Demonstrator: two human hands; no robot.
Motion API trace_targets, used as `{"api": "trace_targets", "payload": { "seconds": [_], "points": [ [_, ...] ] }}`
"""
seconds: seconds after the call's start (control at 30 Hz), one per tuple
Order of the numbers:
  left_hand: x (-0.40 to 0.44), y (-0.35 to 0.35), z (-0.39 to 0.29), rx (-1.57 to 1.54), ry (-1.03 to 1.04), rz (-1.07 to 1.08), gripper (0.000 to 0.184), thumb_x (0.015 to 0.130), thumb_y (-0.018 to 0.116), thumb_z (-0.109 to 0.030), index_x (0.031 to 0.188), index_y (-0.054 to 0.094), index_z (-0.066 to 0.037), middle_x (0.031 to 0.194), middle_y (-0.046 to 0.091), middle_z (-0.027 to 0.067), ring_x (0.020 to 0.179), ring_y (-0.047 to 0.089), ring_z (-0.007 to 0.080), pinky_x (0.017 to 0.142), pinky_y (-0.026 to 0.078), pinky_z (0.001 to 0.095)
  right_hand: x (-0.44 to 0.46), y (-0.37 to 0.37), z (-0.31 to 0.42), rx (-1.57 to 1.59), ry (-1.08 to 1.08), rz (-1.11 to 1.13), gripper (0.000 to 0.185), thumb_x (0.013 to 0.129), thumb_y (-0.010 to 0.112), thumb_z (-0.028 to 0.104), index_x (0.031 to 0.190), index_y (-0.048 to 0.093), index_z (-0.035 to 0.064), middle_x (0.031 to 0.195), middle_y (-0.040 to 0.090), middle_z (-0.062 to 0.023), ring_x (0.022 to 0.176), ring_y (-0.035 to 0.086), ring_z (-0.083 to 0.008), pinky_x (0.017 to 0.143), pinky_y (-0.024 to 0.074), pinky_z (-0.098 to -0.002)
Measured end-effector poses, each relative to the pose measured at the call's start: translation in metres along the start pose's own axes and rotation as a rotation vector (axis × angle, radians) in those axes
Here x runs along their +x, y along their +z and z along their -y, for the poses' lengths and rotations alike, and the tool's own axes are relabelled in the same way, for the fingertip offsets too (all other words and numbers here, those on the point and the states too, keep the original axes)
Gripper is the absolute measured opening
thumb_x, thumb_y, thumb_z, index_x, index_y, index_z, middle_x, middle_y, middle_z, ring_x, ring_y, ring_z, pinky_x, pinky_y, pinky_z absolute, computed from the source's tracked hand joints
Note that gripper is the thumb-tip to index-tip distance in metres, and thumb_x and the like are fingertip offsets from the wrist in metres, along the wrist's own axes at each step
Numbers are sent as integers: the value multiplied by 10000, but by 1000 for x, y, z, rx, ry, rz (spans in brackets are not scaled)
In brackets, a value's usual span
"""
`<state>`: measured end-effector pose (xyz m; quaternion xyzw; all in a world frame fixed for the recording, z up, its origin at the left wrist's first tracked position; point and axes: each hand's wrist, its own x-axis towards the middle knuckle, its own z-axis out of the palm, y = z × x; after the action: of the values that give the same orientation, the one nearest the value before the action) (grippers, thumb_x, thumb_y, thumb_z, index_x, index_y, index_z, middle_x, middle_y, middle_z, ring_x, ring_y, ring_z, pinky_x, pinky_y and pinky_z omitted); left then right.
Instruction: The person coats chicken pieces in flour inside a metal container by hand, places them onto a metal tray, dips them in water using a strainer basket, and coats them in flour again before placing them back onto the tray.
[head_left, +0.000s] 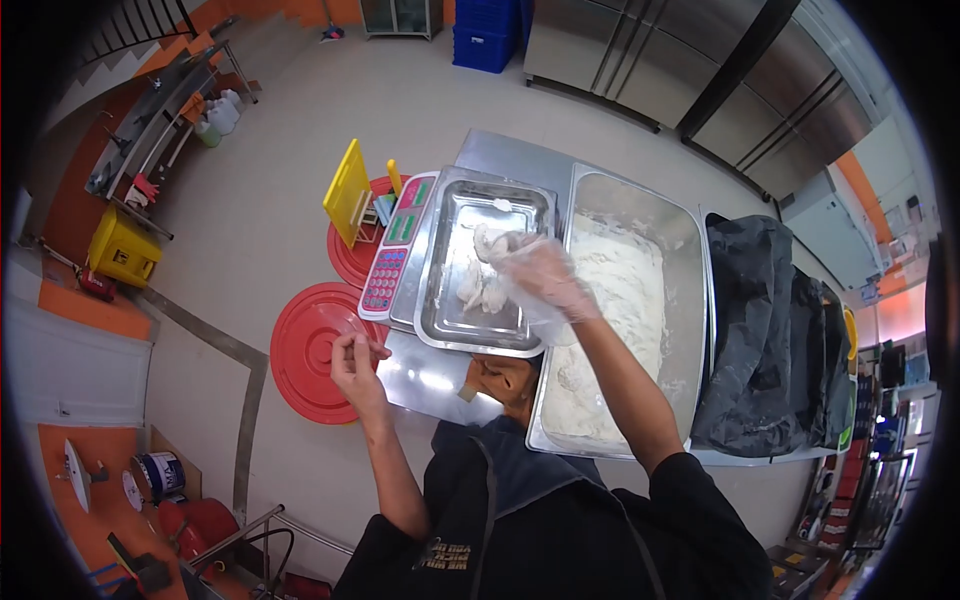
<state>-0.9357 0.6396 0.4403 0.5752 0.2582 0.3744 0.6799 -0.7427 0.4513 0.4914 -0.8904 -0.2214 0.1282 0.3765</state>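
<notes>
My right hand [540,274], in a clear plastic glove, is over the metal tray [436,300]. Its fingers are closed on a pale flour-coated piece of food [484,241]. More coated pieces [481,288] lie in the tray below the hand, and a small white bit [502,205] sits near its far end. The tray rests on a scale with a pink and green panel [398,240]. Bare and loosely bent, my left hand [358,370] is near the scale's close corner, fingers apart and holding nothing.
A deep steel pan of flour [620,290] stands right of the tray, partly under my right forearm. Beyond it lies black cloth or plastic [755,330]. Red lids [315,350] and a yellow board [346,195] are on the left. An orange-brown cloth [505,378] is near my body.
</notes>
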Motion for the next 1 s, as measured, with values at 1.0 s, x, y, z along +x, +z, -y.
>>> {"api": "trace_targets", "payload": {
  "seconds": [1.0],
  "points": [
    [-9, 27, 15, -4, -108, 283, 133, 939, 472, -115, 914, 521, 5, 759, 537, 73, 669, 520, 142, 661, 453, 270, -150, 2, -252, -433, 303, 171, 356, 777, 597, 343, 838, 637, -5, 754, 629, -228, 672, 609, -340, 642, 481, -425]
  ]
}}
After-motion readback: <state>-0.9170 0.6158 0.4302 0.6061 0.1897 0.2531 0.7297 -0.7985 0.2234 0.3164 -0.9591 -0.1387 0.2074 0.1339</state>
